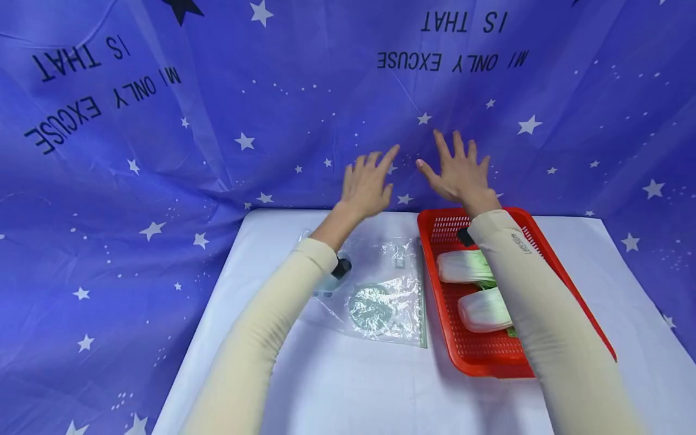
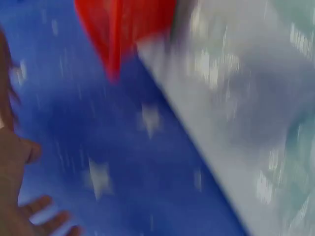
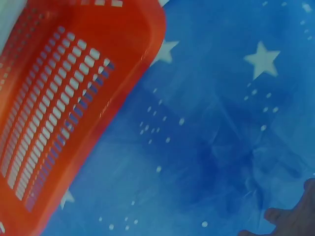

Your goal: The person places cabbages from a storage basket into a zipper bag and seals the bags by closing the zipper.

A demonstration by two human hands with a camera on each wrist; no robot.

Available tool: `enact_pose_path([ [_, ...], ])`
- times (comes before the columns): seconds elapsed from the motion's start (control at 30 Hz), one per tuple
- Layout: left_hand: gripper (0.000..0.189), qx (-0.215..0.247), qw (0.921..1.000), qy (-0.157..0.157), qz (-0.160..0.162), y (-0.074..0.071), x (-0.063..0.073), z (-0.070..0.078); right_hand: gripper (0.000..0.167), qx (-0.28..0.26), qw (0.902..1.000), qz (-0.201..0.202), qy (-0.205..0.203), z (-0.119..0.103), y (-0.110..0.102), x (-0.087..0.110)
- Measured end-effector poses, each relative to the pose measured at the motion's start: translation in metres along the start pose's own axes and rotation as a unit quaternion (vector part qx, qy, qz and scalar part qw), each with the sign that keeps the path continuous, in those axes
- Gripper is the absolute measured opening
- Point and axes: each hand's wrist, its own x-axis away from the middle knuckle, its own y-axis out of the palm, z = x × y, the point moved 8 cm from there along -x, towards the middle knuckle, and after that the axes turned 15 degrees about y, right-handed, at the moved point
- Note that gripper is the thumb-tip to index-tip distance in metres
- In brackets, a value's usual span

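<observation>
Both hands are raised beyond the far edge of the table, in front of the blue cloth, with fingers spread. The left hand (image 1: 365, 186) holds nothing; in the left wrist view, which is blurred, part of the left hand (image 2: 19, 196) shows at the lower left. My right hand (image 1: 461, 172) is likewise bare, above the far end of a red plastic basket (image 1: 443, 314). Two pale-stemmed leafy vegetables (image 1: 483, 311) lie in that basket, partly covered by the right sleeve. Left of it lies a clear plastic bag (image 1: 348, 320) with a round pale green patch, partly behind the left forearm.
A white cloth covers the table (image 1: 353, 386). Blue fabric with white stars (image 1: 244, 142) and black lettering hangs behind and to the sides. Under the left wrist, a light blue object (image 1: 328, 284) shows in part. The basket's perforated wall (image 3: 59, 103) fills the right wrist view's left side.
</observation>
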Motion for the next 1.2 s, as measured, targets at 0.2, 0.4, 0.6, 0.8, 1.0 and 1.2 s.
enact_pose_path([
  [0.2, 0.067, 0.225, 0.9725, -0.058, 0.020, 0.072, 0.054, 0.063, 0.082, -0.049, 0.9980, 0.003, -0.041, 0.004, 0.006, 0.027],
  [0.4, 0.079, 0.179, 0.9789, -0.096, -0.020, 0.153, 0.091, 0.104, 0.080, -0.074, 0.9951, -0.011, -0.065, 0.006, 0.023, 0.059],
  [0.6, 0.057, 0.082, 0.9913, -0.097, -0.036, 0.174, 0.104, 0.103, 0.076, -0.096, 0.9907, -0.028, -0.093, 0.005, 0.037, 0.091],
  [0.8, 0.012, 0.181, 0.9756, -0.123, -0.013, 0.156, 0.132, 0.067, 0.069, -0.127, 0.9808, -0.040, -0.142, -0.003, 0.042, 0.138],
  [1.0, 0.018, 0.289, 0.9489, -0.106, 0.072, 0.110, 0.178, 0.048, 0.036, -0.167, 0.9557, -0.055, -0.236, -0.039, 0.066, 0.226],
  [1.2, 0.020, 0.271, 0.9505, -0.010, 0.152, 0.051, 0.212, 0.066, 0.030, -0.045, 0.9575, -0.057, -0.279, -0.064, 0.135, 0.291],
])
